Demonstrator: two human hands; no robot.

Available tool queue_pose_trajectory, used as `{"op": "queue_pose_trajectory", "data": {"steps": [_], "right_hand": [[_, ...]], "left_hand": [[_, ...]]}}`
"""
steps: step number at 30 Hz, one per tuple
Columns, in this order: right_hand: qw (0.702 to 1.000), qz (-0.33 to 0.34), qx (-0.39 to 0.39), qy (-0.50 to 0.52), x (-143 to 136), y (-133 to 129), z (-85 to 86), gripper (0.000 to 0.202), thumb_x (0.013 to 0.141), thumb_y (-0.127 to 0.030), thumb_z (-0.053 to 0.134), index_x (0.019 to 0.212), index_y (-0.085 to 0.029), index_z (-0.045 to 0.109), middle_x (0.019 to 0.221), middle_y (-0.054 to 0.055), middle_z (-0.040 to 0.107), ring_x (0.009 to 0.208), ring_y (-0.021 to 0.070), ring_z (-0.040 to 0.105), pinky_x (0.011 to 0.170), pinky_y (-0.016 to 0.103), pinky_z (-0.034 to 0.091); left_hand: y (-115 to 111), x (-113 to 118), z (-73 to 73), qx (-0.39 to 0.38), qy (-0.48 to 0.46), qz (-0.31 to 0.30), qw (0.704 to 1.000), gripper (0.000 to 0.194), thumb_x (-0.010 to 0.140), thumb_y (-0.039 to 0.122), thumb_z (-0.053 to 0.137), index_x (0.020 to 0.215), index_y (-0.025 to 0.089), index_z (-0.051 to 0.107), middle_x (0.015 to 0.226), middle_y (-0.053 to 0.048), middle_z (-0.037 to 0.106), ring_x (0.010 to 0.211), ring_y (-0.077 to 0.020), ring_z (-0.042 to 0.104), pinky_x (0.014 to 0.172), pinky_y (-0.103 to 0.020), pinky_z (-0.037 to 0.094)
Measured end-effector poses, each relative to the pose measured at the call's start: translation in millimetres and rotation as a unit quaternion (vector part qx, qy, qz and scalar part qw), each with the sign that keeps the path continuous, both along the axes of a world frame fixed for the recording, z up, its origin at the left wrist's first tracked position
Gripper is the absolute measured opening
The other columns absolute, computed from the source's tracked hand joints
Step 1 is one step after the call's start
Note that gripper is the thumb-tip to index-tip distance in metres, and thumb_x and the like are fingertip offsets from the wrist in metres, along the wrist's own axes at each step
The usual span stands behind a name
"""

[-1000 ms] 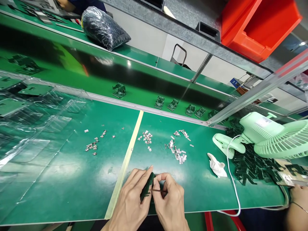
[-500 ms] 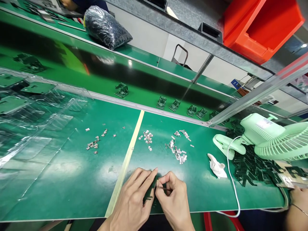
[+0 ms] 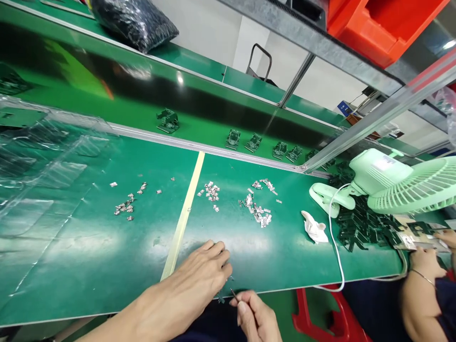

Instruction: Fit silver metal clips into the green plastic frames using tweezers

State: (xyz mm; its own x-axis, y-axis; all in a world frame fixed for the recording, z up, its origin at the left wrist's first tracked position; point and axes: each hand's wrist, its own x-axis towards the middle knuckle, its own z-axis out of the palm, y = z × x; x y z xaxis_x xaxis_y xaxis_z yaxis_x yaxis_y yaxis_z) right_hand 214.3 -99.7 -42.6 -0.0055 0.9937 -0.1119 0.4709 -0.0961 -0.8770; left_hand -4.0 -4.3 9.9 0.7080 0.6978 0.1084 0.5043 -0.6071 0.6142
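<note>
My left hand (image 3: 204,273) is at the front edge of the green table (image 3: 117,256), fingers curled down around a dark green part (image 3: 221,298) that shows only partly beneath them. Just to its right, past the table's edge, my right hand (image 3: 254,313) pinches a thin dark tool (image 3: 234,295), its tip pointing at the green part. Beyond the hands lie small silver metal pieces: one pile (image 3: 213,191) beside the yellow tape (image 3: 183,218), a larger one (image 3: 261,216) farther right, and another (image 3: 124,206) left of the tape.
Clear plastic trays (image 3: 46,175) lie at the left. A white cloth (image 3: 315,229), a green clip fan (image 3: 383,180) with a white cable and a heap of dark parts (image 3: 363,225) are at the right. Another person's hands (image 3: 425,263) work there. A red stool (image 3: 331,316) stands below.
My left hand has turned and closed over the green part, which now sits lower, at the table edge. My right hand has moved down with the tool. The view has shifted.
</note>
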Motion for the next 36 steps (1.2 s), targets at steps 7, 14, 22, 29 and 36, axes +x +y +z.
{"op": "queue_pose_trajectory", "data": {"steps": [7,14,22,29,36], "right_hand": [[0.998,0.012,0.035,-0.055,-20.2,-21.6,-7.8,0.040,0.111,-0.037,0.039,0.096,-0.020,0.072,0.061,-0.001,0.059,0.051,0.0143,0.058,0.057,0.023,0.049],[0.995,0.081,-0.022,-0.044,-16.0,-19.2,-0.3,0.044,0.113,-0.034,0.032,0.114,-0.017,0.072,0.062,0.000,0.062,0.053,0.0133,0.059,0.060,0.022,0.047],[0.989,0.059,-0.131,0.033,-14.5,-17.3,1.3,0.049,0.112,-0.047,0.034,0.118,-0.016,0.072,0.053,-0.003,0.058,0.043,0.0110,0.045,0.051,0.022,0.039],[0.970,0.016,-0.219,0.100,-18.9,-12.0,8.5,0.055,0.109,-0.058,0.040,0.105,-0.015,0.074,0.050,-0.002,0.058,0.040,0.0081,0.033,0.042,0.022,0.024],[0.966,-0.011,-0.223,0.129,-20.4,-19.7,5.6,0.053,0.108,-0.058,0.043,0.110,-0.014,0.073,0.051,-0.004,0.054,0.042,0.0076,0.035,0.046,0.022,0.029]], "left_hand": [[-8.9,-1.8,-8.7,0.009,0.018,-0.054,0.998,0.060,0.079,-0.003,0.050,0.133,0.024,0.061,0.143,-0.011,0.065,0.141,-0.0334,0.055,0.118,-0.055,0.043],[1.3,7.8,2.4,-0.049,0.098,-0.090,0.990,0.029,0.077,0.005,0.061,0.101,0.022,0.063,0.111,-0.007,0.067,0.110,-0.0321,0.062,0.099,-0.054,0.052],[-14.4,-8.0,-22.7,-0.053,0.025,-0.070,0.996,0.060,0.083,0.003,0.056,0.137,0.029,0.056,0.145,-0.006,0.061,0.147,-0.0309,0.046,0.124,-0.054,0.035],[-16.2,-8.4,-28.2,-0.069,0.023,-0.081,0.994,0.064,0.085,0.018,0.063,0.147,0.027,0.049,0.152,-0.008,0.057,0.149,-0.0338,0.043,0.125,-0.057,0.032],[-19.5,-6.5,-25.8,-0.064,0.003,-0.076,0.995,0.067,0.084,0.034,0.066,0.147,0.023,0.048,0.150,-0.012,0.057,0.147,-0.0396,0.044,0.123,-0.062,0.035]]}}
